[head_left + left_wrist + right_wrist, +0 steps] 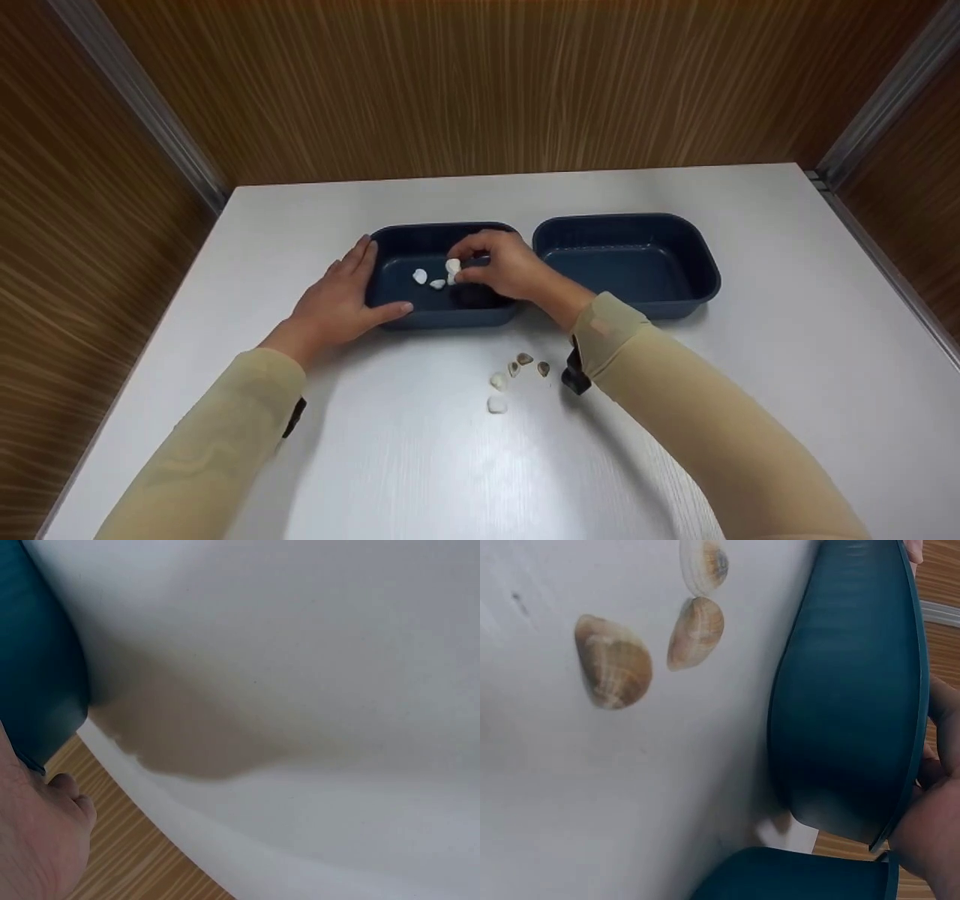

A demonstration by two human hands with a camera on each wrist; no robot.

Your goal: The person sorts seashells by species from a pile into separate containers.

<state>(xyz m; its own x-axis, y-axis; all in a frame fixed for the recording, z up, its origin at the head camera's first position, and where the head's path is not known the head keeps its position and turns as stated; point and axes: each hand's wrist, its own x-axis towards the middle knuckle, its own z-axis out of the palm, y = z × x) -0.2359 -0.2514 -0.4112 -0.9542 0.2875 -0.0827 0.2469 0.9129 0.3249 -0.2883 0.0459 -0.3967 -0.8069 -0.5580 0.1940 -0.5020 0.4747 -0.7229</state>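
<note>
Two dark blue trays stand side by side on a white table [405, 465]. My left hand [360, 289] rests against the left tray's [442, 311] left corner, fingers straight along the wall and thumb on the front wall. Over that tray my right hand [459, 271] pinches a white shell [452, 265]. Two more white shells [420, 276] lie on the tray floor. The left wrist view shows the tray wall [37, 652] beside my left hand [37, 840]. In the right wrist view the tray's outer wall [847, 690] fills the right side, with my right hand [930, 832] at its rim.
The right tray [626, 289] holds nothing. Several loose shells lie on the table before the trays, brownish ones [525, 358] and white ones [496, 405]; three brownish shells [613, 660] show in the right wrist view. Wood-panelled walls enclose the table on three sides.
</note>
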